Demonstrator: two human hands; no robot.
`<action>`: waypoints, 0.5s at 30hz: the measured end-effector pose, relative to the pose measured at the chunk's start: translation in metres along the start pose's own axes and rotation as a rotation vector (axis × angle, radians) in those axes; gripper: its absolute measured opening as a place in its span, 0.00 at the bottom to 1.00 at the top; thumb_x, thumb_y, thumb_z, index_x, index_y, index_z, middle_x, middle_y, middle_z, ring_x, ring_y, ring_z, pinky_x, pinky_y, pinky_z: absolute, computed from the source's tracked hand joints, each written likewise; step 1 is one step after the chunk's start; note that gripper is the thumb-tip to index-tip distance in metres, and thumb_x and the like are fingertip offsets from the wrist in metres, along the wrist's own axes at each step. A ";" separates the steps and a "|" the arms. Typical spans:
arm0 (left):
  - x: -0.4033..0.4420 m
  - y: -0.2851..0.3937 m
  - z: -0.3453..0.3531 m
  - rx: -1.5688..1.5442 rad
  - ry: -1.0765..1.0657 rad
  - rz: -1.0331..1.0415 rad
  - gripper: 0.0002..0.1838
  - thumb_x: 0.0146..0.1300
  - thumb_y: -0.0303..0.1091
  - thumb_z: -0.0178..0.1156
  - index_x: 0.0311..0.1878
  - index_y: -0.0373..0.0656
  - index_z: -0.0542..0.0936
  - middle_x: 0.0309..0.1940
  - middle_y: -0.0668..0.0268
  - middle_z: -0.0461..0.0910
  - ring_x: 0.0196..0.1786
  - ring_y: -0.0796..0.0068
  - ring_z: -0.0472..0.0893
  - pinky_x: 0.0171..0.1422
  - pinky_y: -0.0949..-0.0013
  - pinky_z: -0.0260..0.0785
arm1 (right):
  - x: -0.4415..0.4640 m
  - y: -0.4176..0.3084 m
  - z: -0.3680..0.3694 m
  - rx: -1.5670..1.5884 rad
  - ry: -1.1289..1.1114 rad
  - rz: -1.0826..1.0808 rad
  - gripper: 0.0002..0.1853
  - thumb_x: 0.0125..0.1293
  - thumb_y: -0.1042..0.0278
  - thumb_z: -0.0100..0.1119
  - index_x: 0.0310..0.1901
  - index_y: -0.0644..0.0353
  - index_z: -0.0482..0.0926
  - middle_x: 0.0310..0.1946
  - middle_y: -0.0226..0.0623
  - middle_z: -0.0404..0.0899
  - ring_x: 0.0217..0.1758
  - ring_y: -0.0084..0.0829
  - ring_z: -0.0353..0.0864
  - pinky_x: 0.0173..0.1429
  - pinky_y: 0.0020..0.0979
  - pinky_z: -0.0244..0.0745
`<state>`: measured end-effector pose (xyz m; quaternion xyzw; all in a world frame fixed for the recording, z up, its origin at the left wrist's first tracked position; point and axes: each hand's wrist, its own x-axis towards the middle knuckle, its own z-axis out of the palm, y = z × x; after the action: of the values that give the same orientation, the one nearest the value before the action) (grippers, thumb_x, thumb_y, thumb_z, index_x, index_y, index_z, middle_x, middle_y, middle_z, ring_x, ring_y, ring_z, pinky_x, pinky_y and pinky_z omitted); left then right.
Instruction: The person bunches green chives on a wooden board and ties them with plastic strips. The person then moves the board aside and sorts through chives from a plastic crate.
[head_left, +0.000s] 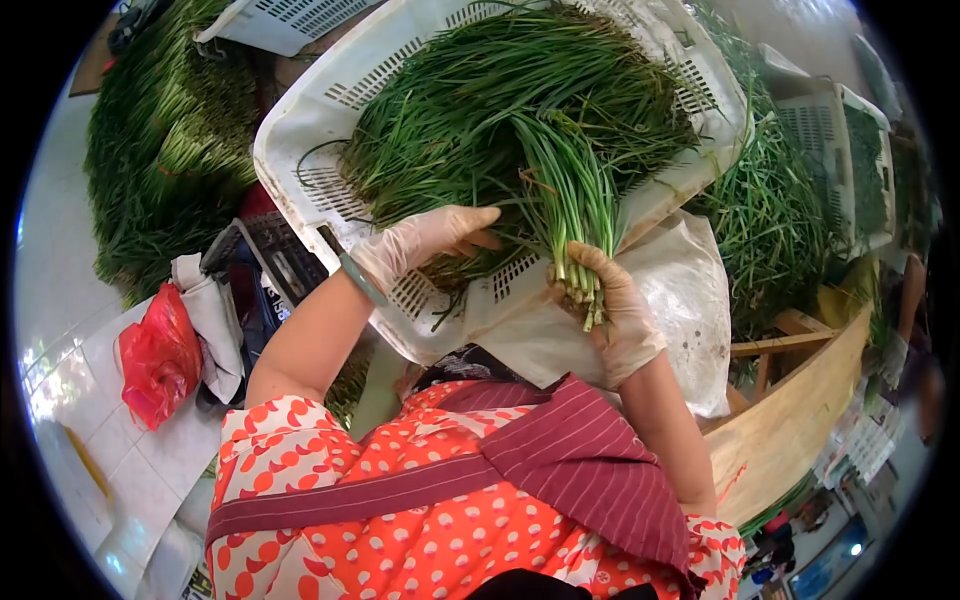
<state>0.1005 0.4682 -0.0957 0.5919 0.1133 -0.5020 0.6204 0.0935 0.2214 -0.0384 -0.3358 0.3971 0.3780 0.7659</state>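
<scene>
A white slotted plastic basket (pixel 290 150) lies before me, heaped with long green leafy stalks (pixel 450 110). My right hand (pixel 615 310), in a thin translucent glove, is wrapped round a bunch of the stalks (pixel 570 190) near their pale cut ends; the leaves of the bunch reach up over the heap. At the basket's near left part is my left hand (pixel 430 245), gloved too and with a band at the wrist. Its index finger points right, beside the loose stalks, and the other fingers are partly curled with nothing visible in them.
Large piles of green stalks lie at the left (pixel 170 150) and right (pixel 770 200). A red plastic bag (pixel 160 355) is on the tiled floor at the left. A whitish sheet (pixel 690 300) hangs below the basket, near a wooden board (pixel 790 420). Another white crate (pixel 815 130) stands far right.
</scene>
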 end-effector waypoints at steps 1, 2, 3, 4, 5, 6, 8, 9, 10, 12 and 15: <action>0.016 -0.028 -0.011 0.067 0.037 0.036 0.35 0.63 0.62 0.47 0.62 0.41 0.70 0.55 0.54 0.75 0.53 0.60 0.75 0.61 0.61 0.63 | 0.001 0.000 -0.003 -0.003 0.003 -0.001 0.12 0.59 0.70 0.62 0.42 0.64 0.73 0.34 0.42 0.78 0.34 0.34 0.80 0.31 0.30 0.81; 0.023 -0.039 -0.022 0.274 0.064 -0.077 0.33 0.63 0.60 0.47 0.59 0.40 0.72 0.53 0.54 0.76 0.52 0.61 0.75 0.60 0.63 0.64 | 0.003 0.001 -0.007 0.042 -0.013 0.014 0.12 0.59 0.70 0.61 0.42 0.65 0.73 0.35 0.43 0.77 0.35 0.37 0.80 0.30 0.30 0.81; 0.022 -0.038 -0.028 0.482 0.093 -0.187 0.31 0.63 0.57 0.47 0.57 0.39 0.74 0.52 0.54 0.77 0.52 0.62 0.76 0.58 0.64 0.65 | 0.004 -0.001 -0.008 0.085 -0.031 0.027 0.12 0.60 0.71 0.61 0.43 0.66 0.72 0.36 0.44 0.77 0.35 0.39 0.80 0.30 0.31 0.81; 0.019 -0.038 -0.031 0.483 0.091 -0.182 0.31 0.63 0.57 0.47 0.57 0.39 0.74 0.52 0.54 0.77 0.52 0.62 0.76 0.58 0.64 0.65 | 0.003 -0.002 -0.009 0.084 -0.029 0.022 0.12 0.60 0.71 0.61 0.43 0.66 0.72 0.36 0.44 0.77 0.35 0.39 0.80 0.30 0.31 0.81; 0.015 -0.039 -0.033 0.598 0.160 -0.284 0.29 0.64 0.55 0.46 0.54 0.38 0.75 0.49 0.53 0.78 0.51 0.64 0.76 0.57 0.67 0.66 | 0.001 -0.003 -0.010 0.112 -0.035 0.022 0.13 0.60 0.71 0.61 0.43 0.66 0.72 0.36 0.45 0.77 0.36 0.40 0.79 0.30 0.31 0.82; 0.009 -0.039 -0.035 0.710 0.231 -0.388 0.27 0.65 0.52 0.45 0.51 0.36 0.76 0.46 0.53 0.79 0.50 0.67 0.77 0.55 0.69 0.67 | -0.002 -0.003 -0.010 0.139 -0.041 0.025 0.13 0.60 0.71 0.60 0.44 0.66 0.71 0.37 0.46 0.76 0.37 0.41 0.79 0.30 0.31 0.82; 0.013 -0.074 -0.064 1.028 0.316 -0.330 0.25 0.65 0.50 0.44 0.50 0.37 0.75 0.40 0.53 0.80 0.43 0.67 0.80 0.50 0.69 0.70 | -0.006 -0.006 -0.008 0.145 -0.045 0.031 0.13 0.60 0.71 0.60 0.44 0.66 0.71 0.37 0.46 0.76 0.37 0.41 0.79 0.30 0.31 0.82; 0.011 -0.087 -0.078 0.846 0.383 -0.442 0.28 0.62 0.52 0.47 0.46 0.33 0.78 0.45 0.44 0.77 0.48 0.54 0.78 0.55 0.61 0.69 | -0.008 -0.007 -0.006 0.151 -0.053 0.036 0.13 0.60 0.72 0.60 0.44 0.66 0.71 0.36 0.45 0.76 0.37 0.40 0.80 0.30 0.31 0.82; -0.015 -0.037 -0.061 0.528 0.341 -0.699 0.28 0.64 0.52 0.48 0.53 0.36 0.76 0.44 0.44 0.78 0.44 0.61 0.80 0.49 0.64 0.73 | -0.010 -0.009 -0.005 0.149 -0.057 0.032 0.13 0.60 0.72 0.60 0.44 0.66 0.71 0.36 0.45 0.76 0.37 0.40 0.80 0.30 0.31 0.82; -0.020 -0.040 -0.066 0.261 0.335 -0.564 0.31 0.65 0.56 0.49 0.60 0.39 0.69 0.38 0.49 0.81 0.33 0.59 0.82 0.39 0.57 0.76 | -0.016 -0.009 -0.003 0.108 -0.042 0.023 0.14 0.60 0.70 0.62 0.43 0.67 0.72 0.35 0.43 0.77 0.33 0.36 0.80 0.29 0.31 0.82; -0.029 -0.013 -0.020 -0.364 0.236 -0.114 0.47 0.54 0.68 0.55 0.67 0.41 0.61 0.57 0.46 0.69 0.52 0.54 0.76 0.53 0.50 0.71 | -0.025 -0.010 0.007 -0.055 -0.048 -0.004 0.14 0.58 0.69 0.63 0.42 0.67 0.73 0.31 0.39 0.78 0.28 0.31 0.80 0.26 0.27 0.79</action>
<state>0.0857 0.5015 -0.0884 0.5176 0.3070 -0.4347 0.6700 0.0940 0.2141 -0.0115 -0.3486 0.3674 0.3951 0.7664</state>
